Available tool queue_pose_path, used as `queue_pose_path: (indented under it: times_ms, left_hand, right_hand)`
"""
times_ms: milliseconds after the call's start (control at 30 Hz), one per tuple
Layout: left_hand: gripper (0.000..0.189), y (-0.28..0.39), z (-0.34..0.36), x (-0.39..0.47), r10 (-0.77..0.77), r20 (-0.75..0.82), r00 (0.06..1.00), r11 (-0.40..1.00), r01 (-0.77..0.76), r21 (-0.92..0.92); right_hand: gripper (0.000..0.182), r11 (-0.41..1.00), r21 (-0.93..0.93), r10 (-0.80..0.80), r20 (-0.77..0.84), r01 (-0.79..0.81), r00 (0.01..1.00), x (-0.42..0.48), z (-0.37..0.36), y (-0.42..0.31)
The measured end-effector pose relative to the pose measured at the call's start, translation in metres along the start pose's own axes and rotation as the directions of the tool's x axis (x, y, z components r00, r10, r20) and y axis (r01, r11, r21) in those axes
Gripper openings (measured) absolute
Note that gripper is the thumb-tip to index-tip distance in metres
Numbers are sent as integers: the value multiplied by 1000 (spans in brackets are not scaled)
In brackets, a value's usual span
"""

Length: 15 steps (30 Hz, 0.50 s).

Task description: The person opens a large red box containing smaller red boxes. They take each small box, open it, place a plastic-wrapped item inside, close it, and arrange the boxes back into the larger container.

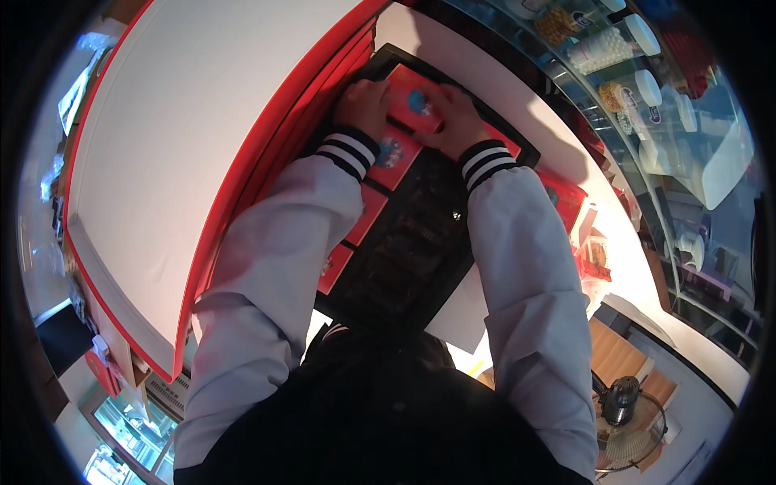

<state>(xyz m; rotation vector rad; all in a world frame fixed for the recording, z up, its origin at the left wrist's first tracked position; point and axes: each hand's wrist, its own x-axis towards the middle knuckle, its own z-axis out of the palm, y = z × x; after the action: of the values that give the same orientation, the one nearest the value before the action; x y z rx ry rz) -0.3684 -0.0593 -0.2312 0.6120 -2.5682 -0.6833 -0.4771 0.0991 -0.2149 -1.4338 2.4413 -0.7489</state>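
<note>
A black tray [394, 242] with molded compartments lies in front of me. A small red box [413, 100] with a blue picture on top sits at the tray's far end. My left hand [364, 109] grips its left side, and my right hand [456, 124] holds the right side with the fingers spread over its edge. Nearer to me, a row of similar red boxes runs along the left of the tray: one [393, 157] just below the held box, then others [370, 212] partly under my left sleeve. Another red box [506, 139] shows beside my right wrist.
To the left rises a stack of large red-edged white panels or lids [200, 121]. Another red box [561, 200] and a clear packet [597, 251] lie on the white counter at right. Jars [612, 45] stand behind curved glass. An electric fan [624, 412] is at lower right.
</note>
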Motion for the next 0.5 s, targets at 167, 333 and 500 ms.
queue_pose_path:
  times_ms: [167, 333, 500]
  left_hand:
    - [34, 15, -2, -4, -36, 43, 998, 999, 36, -11]
    - [47, 17, 9, -1, 401, 269, 876, 874, -454, 174]
    - [45, 5, 20, -7, 399, 307, 864, 821, -486, 301]
  right_hand:
    - [72, 957, -288, 4, 48, 10, 999, -9, 0, -2]
    - [67, 891, -449, 47, -52, -65, 998, -19, 19, -11]
    - [74, 898, -418, 146, -9, -137, 989, -35, -10, -35]
